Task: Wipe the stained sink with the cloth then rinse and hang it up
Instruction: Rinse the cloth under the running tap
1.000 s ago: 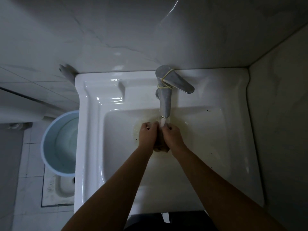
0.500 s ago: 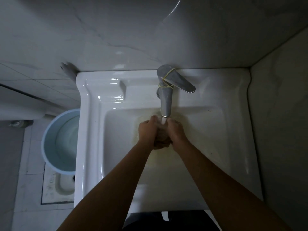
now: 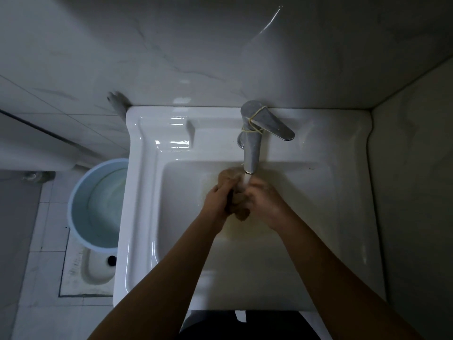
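A white ceramic sink (image 3: 147,197) fills the middle of the view, its basin holding yellowish murky water. A brown wet cloth (image 3: 239,206) is bunched between my two hands inside the basin. My left hand (image 3: 217,200) grips its left side and my right hand (image 3: 266,201) grips its right side. A chrome tap (image 3: 251,153) stands at the back of the sink with a rubber band around its lever. A stream of water (image 3: 245,182) runs from the spout onto the cloth. Part of the cloth sticks out above my left hand.
A light blue bucket (image 3: 78,192) with water stands on the floor left of the sink. Below it lies a white squat-toilet pan (image 3: 98,268). Tiled walls close in behind and at the right of the sink.
Both hands have shifted slightly within the basin under the running tap, working the cloth. More of the cloth now shows above my left hand.
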Demonstrator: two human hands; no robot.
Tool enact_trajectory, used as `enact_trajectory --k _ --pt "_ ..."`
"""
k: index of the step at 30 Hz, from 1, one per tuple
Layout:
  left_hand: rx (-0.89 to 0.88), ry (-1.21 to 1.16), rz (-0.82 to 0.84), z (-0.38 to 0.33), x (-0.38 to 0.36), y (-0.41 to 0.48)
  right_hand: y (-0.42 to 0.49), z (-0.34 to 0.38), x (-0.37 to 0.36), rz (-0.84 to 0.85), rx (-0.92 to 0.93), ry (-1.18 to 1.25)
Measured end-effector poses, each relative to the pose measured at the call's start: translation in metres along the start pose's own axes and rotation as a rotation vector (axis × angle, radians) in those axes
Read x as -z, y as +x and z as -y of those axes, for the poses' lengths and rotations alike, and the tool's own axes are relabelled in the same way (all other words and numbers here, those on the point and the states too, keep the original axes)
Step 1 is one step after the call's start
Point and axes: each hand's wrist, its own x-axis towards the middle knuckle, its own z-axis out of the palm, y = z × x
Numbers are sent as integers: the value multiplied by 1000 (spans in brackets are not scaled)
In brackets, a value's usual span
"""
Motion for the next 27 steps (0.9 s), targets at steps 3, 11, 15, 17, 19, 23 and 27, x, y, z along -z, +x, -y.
enact_trajectory --k 3,11,15,17,19,23,27 --pt "-11 -32 -104 2 3 -4 2 0 7 -213 81 -25" --pt "127 129 7 -14 -8 -10 17 -5 3 -156 -320 219" --pt "2 463 -133 -8 0 -3 21 0 11 -382 -167 72" --pt "-64 570 -136 -5 5 -2 19 5 18 -357 -176 184" --pt "-123 594 -110 -2 10 2 14 9 21 -265 -203 299" --pt "-236 615 -294 -2 16 10 4 10 23 -198 -255 403" --pt "-291 636 -394 -2 8 12 -5 6 21 -32 -385 656"
